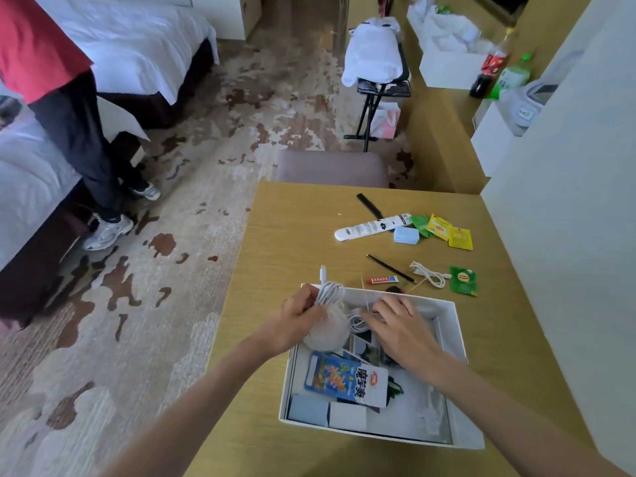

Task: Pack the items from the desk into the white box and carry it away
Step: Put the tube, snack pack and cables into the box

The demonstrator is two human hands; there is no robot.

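Observation:
The white box point(459, 342) sits on the wooden desk point(296, 235) near its front edge. Inside lie a blue snack packet point(344, 378), cards and a round white pouch point(328, 330). My left hand point(299, 321) grips a coiled white cable point(330, 292) over the box's far left corner. My right hand point(401, 325) reaches into the box, fingers spread over loose white cable loops point(358, 320). On the desk beyond lie a remote point(373, 227), black comb point(370, 205), blue case point(406, 235), tea sachets point(444, 230), a pencil point(390, 268), small tube point(382, 279) and another white cable point(428, 274).
A padded chair point(332, 166) stands at the desk's far edge. A white wall point(568, 208) borders the desk on the right. A person in a red top point(65, 108) stands by the beds at left. Patterned carpet point(192, 173) lies open between them.

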